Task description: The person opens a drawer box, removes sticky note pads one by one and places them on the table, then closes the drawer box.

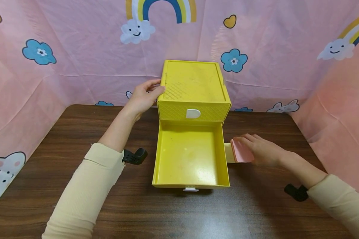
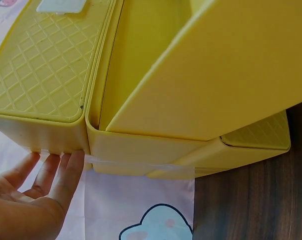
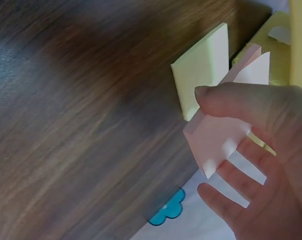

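Note:
A yellow drawer box [image 1: 194, 81] stands at the back middle of the table, with a lower drawer [image 1: 188, 152] pulled out toward the front. My left hand [image 1: 143, 98] rests on the box's upper left side, its fingertips against the wall in the left wrist view. To the right of the drawer, my right hand [image 1: 264, 151] pinches a pink sticky note pad [image 3: 220, 137] between thumb and fingers; its sheets splay apart at one end. A pale yellow sticky note pad [image 3: 203, 72] lies on the table, partly behind the pink one in the right wrist view.
The dark wood table [image 1: 131, 209] runs back to a pink patterned cloth [image 1: 92, 49] hanging behind and at both sides. A white latch [image 1: 193, 114] sits on the upper drawer's front, and another white latch [image 1: 190, 189] juts from the pulled-out drawer.

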### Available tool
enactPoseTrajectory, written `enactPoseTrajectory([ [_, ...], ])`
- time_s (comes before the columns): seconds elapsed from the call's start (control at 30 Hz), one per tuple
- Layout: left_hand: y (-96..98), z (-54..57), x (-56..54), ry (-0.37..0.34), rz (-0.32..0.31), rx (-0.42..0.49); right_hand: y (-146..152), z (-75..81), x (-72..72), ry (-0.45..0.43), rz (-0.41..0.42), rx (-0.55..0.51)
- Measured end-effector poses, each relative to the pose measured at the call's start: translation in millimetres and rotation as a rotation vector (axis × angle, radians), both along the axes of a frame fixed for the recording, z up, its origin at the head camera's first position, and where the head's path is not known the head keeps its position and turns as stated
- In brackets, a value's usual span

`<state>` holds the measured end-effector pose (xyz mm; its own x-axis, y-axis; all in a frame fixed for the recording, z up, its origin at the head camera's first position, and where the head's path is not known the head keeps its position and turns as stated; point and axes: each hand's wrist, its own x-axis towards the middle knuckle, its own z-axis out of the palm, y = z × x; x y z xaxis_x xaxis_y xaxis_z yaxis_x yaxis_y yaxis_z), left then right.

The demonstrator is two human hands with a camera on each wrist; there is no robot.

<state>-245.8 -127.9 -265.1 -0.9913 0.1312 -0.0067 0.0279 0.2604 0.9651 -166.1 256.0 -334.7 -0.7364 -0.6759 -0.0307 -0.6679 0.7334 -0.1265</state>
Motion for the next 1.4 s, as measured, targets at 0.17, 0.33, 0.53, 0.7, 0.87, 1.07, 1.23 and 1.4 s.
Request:
enactPoseTrajectory([
  [0.17,0.1,-0.2,-0.3,-0.003,0.002,0.007,6,-9.0,-4.0,-0.015,-0.014,0.018],
  [0.33,0.4,-0.8,-1.6,-0.004,0.006,0.009,11,-15.2,-7.1,-0.022,-0.012,0.026],
  [0.53,0.8,-0.4,-1.7,-0.006,0.011,0.0,15,-18.5,-9.4,-0.055,-0.043,0.046],
  [0.7,0.7,0.3,-0.9,-0.005,0.013,-0.011,17,-20.6,-11.3,-0.083,-0.078,0.072],
  [0.87,0.8,0.5,-0.7,-0.006,0.016,-0.006,18,-21.9,-13.0,-0.132,-0.114,0.1],
  [1.07,0.7,0.0,-1.2,0.005,0.016,-0.012,21,-25.7,-14.9,-0.117,-0.076,0.129],
  [1.23,0.1,-0.9,-1.8,0.001,0.014,-0.001,22,-28.1,-16.7,-0.146,-0.09,0.151],
  [1.4,-0.4,-1.1,-1.4,0.002,0.006,-0.002,23,-30.1,-17.5,-0.179,-0.117,0.158],
])
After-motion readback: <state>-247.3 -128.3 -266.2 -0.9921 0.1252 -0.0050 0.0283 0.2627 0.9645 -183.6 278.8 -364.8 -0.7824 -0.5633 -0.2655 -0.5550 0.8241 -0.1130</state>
